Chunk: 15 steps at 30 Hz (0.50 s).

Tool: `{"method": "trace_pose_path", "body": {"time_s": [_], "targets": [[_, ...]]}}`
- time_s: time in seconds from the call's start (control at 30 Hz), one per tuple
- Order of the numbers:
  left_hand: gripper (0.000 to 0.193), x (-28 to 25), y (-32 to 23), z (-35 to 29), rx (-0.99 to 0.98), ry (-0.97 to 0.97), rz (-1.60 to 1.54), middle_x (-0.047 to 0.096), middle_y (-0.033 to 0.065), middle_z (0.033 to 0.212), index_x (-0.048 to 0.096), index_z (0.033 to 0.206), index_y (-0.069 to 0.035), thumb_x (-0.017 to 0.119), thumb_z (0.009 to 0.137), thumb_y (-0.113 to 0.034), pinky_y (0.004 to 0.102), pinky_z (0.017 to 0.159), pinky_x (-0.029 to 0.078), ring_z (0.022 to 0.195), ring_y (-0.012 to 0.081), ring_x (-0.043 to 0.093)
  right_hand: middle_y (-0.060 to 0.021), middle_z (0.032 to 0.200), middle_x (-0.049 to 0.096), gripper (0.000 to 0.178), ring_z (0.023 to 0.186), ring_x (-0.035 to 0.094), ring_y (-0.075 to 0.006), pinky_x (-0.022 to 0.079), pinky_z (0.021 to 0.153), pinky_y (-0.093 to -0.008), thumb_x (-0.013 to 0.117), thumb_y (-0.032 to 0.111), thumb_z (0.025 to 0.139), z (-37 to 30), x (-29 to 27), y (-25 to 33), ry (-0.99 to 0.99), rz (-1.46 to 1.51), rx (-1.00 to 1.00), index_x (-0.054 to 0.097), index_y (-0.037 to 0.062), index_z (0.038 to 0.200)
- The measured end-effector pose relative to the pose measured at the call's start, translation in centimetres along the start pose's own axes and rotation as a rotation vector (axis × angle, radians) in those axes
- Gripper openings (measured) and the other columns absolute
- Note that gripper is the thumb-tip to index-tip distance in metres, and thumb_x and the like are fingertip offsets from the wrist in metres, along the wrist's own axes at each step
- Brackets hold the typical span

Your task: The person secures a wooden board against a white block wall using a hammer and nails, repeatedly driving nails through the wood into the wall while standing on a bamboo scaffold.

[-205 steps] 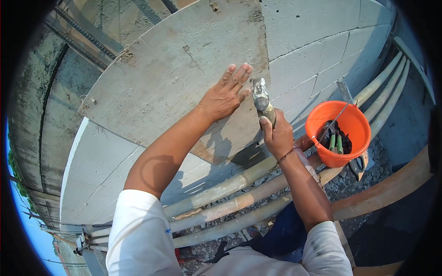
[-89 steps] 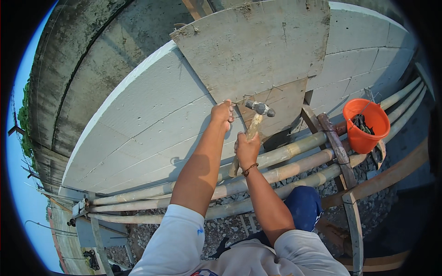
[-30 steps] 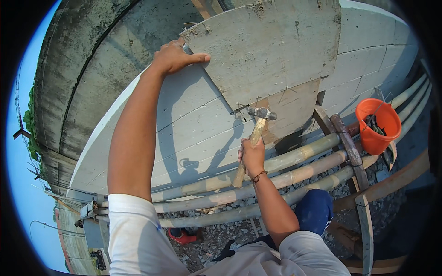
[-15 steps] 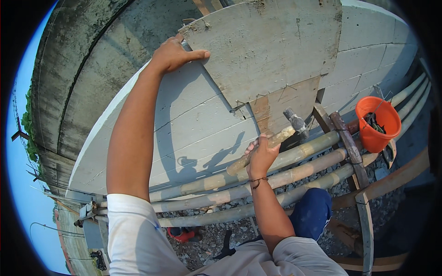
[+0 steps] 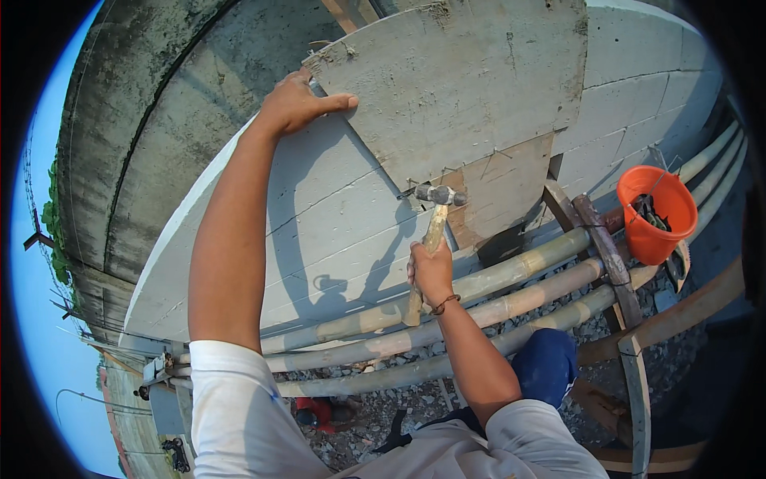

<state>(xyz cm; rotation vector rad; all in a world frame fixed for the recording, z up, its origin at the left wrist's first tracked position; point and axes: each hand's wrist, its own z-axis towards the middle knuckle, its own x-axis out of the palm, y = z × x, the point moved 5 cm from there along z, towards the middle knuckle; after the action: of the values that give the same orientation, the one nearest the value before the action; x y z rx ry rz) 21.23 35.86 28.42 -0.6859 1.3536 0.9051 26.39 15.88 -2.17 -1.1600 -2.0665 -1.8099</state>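
My right hand [image 5: 432,271] is closed round the wooden handle of a hammer [image 5: 436,227]. The steel head is beside the lower left corner of a worn plywood board [image 5: 471,88], close to a nail or wire there; I cannot tell whether they touch. At the board's upper left corner, my left hand [image 5: 297,104] grips the edge, thumb stretched across the front and fingers hooked over the top. Behind the board stands a pale block wall [image 5: 335,199]. A smaller brown wood piece [image 5: 507,180] lies under the board's lower edge, with several nails sticking out along it.
Several bamboo poles [image 5: 363,351] run across below the wall, tied to an upright timber [image 5: 606,247]. An orange bucket [image 5: 670,231] with dark contents hangs at the right. Rubble lies far below, where a person in red [image 5: 319,413] is partly seen. An older concrete wall [image 5: 152,152] rises behind.
My right hand has moved slightly left and turned the hammer upright, bringing its head up and left to the board's lower corner. My left hand keeps its grip.
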Motion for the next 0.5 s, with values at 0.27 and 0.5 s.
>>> {"method": "trace_pose_path", "body": {"time_s": [0.27,0.5], "targets": [[0.114,-0.2,-0.3,0.2,-0.009,-0.093,-0.018,0.048,0.0308,0.135,0.059,0.122,0.009,0.066,0.053,-0.082,0.0413,0.105,0.039,0.128,0.0404,0.047,-0.0037,0.063,0.048,0.018,0.046,0.05,-0.0128,0.041,0.038,-0.0279,0.056,0.007,0.09,0.6,-0.2,0.0,-0.322,0.41,-0.112,0.039,0.0055,0.096],[0.114,-0.5,0.7,-0.6,-0.027,-0.103,-0.051,0.05,0.0311,0.133,0.06,0.121,0.008,0.066,0.052,-0.083,0.0413,0.104,0.041,0.123,0.0409,0.051,-0.0033,0.06,0.048,0.017,0.043,0.05,-0.013,0.041,0.037,-0.0277,0.056,0.008,0.089,-0.8,0.3,1.8,-0.255,0.383,-0.147,0.04,0.0062,0.092]]}}
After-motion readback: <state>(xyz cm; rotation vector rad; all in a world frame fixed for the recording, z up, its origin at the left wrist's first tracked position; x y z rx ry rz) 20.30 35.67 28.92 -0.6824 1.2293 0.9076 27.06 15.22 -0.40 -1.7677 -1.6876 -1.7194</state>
